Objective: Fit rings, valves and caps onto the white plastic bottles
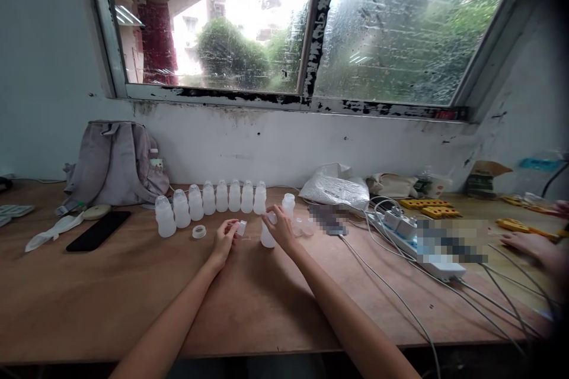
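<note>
My left hand (224, 241) pinches a small clear-white cap (241, 228) above the wooden table. With fingers bent round its top, my right hand (278, 227) grips an upright white bottle (267, 238). Behind that hand stands another white bottle (288, 204) whose top has no clear cover. Several capped white bottles (196, 203) form a curved row at the left and centre. A white ring (199, 231) lies in front of the row. Small clear pieces (307, 225) rest to the right of my right hand, partly blurred.
A grey backpack (114, 163), black phone (98, 231) and white strip (54, 232) are at the left. Right of centre are a silver bag (336, 186) and a white power strip (438, 265) with trailing cables. Another person's hand (528, 246) is by yellow tools (515, 226) at far right.
</note>
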Action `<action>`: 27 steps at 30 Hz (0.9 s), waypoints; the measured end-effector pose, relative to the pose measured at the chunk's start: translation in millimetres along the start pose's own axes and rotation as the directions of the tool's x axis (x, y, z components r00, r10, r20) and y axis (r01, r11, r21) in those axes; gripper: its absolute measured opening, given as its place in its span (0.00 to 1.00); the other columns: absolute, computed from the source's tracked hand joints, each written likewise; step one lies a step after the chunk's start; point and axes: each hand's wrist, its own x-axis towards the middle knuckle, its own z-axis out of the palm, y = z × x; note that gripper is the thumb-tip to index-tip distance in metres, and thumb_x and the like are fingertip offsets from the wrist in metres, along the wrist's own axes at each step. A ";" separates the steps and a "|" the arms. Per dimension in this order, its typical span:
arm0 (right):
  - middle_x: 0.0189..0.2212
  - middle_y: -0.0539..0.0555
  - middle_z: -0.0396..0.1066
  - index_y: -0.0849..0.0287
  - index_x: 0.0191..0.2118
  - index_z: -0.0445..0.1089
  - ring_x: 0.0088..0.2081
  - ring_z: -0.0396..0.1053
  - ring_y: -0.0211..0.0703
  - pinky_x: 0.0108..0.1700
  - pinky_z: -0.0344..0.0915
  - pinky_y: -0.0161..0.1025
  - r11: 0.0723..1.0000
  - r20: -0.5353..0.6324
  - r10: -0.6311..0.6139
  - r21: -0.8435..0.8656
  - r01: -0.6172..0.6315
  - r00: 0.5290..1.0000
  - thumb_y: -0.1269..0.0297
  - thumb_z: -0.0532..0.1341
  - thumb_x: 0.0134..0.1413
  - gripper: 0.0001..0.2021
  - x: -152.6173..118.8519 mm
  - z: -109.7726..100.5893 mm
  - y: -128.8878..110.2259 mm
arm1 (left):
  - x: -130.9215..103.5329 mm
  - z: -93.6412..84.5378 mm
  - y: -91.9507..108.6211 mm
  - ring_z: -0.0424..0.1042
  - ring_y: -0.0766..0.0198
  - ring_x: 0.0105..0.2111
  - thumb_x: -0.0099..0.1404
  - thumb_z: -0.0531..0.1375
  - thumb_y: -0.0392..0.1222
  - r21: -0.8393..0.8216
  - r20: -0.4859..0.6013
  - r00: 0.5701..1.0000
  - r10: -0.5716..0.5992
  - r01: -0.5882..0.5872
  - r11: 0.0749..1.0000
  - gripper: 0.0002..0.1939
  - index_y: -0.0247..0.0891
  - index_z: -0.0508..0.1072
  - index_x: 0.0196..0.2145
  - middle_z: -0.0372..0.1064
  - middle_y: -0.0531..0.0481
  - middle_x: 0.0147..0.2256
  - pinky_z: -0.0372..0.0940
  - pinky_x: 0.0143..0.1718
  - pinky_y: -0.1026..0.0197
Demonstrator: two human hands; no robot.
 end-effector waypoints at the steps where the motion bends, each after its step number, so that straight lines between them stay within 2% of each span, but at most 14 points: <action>1: 0.36 0.55 0.64 0.59 0.41 0.59 0.37 0.64 0.43 0.39 0.59 0.38 0.999 0.012 -0.010 0.053 0.009 1.000 0.60 0.56 0.48 0.14 -6.5 4.7 -1.9 | -0.2 0.1 0.7 0.62 0.70 0.21 0.50 0.58 0.53 -0.011 -0.009 1.000 -0.006 0.006 1.000 0.19 0.36 0.69 0.35 0.63 0.53 0.25 0.56 0.17 0.70; 3: 0.39 0.58 0.63 0.61 0.49 0.51 0.39 0.64 0.44 0.40 0.60 0.38 0.991 0.085 -0.008 0.135 -0.004 0.996 0.61 0.59 0.44 0.26 -18.1 14.6 -4.4 | -0.3 0.2 1.9 0.62 0.71 0.20 0.49 0.59 0.54 -0.043 -0.031 0.999 -0.016 0.014 0.999 0.19 0.36 0.68 0.33 0.63 0.54 0.24 0.56 0.18 0.70; 5: 0.40 0.58 0.64 0.61 0.51 0.47 0.37 0.66 0.43 0.38 0.61 0.38 0.987 0.167 0.003 0.161 -0.030 0.986 0.61 0.60 0.43 0.30 -26.3 22.6 -5.8 | -0.3 -0.1 3.0 0.62 0.72 0.20 0.49 0.58 0.56 -0.085 -0.047 0.998 -0.029 0.025 0.996 0.20 0.36 0.67 0.32 0.62 0.55 0.23 0.56 0.18 0.70; 8: 0.40 0.57 0.65 0.59 0.49 0.51 0.36 0.66 0.44 0.36 0.61 0.37 0.996 0.210 -0.009 0.088 -0.009 0.978 0.60 0.61 0.42 0.27 -32.0 26.6 -7.7 | -0.3 -0.7 4.1 0.62 0.72 0.19 0.47 0.58 0.59 -0.141 -0.051 0.997 -0.058 0.051 0.989 0.23 0.36 0.67 0.31 0.62 0.55 0.23 0.57 0.18 0.70; 11: 0.41 0.56 0.66 0.56 0.48 0.57 0.40 0.65 0.47 0.39 0.59 0.40 0.992 0.234 -0.091 -0.061 0.108 0.968 0.61 0.62 0.42 0.24 -33.1 21.8 -11.5 | -0.6 -1.2 4.8 0.61 0.73 0.19 0.45 0.60 0.59 -0.152 -0.035 0.998 -0.059 0.053 0.987 0.23 0.35 0.66 0.29 0.61 0.56 0.21 0.57 0.19 0.69; 16: 0.42 0.56 0.66 0.52 0.53 0.57 0.43 0.63 0.48 0.44 0.54 0.42 0.941 0.259 -0.191 -0.227 0.251 0.947 0.63 0.63 0.44 0.27 -32.1 10.1 -16.6 | -2.0 -0.6 5.6 0.60 0.73 0.18 0.47 0.60 0.57 -0.114 -0.006 0.999 -0.032 0.031 0.993 0.22 0.35 0.65 0.29 0.59 0.57 0.19 0.57 0.18 0.70; 22: 0.43 0.54 0.66 0.51 0.54 0.56 0.44 0.60 0.47 0.46 0.52 0.42 0.905 0.258 -0.255 -0.276 0.324 0.932 0.64 0.63 0.45 0.28 -29.2 2.2 -12.7 | -4.2 0.8 6.2 0.60 0.73 0.18 0.49 0.60 0.56 -0.090 0.038 0.999 -0.036 0.040 0.995 0.19 0.37 0.65 0.29 0.60 0.56 0.21 0.55 0.17 0.71; 27: 0.43 0.54 0.67 0.50 0.54 0.57 0.43 0.60 0.48 0.47 0.51 0.43 0.910 0.269 -0.268 -0.245 0.334 0.925 0.64 0.63 0.45 0.28 -27.7 1.2 -9.9 | -3.3 0.3 2.9 0.60 0.73 0.18 0.49 0.60 0.55 -0.075 0.026 0.999 -0.042 0.044 0.996 0.19 0.37 0.65 0.29 0.60 0.56 0.22 0.55 0.17 0.71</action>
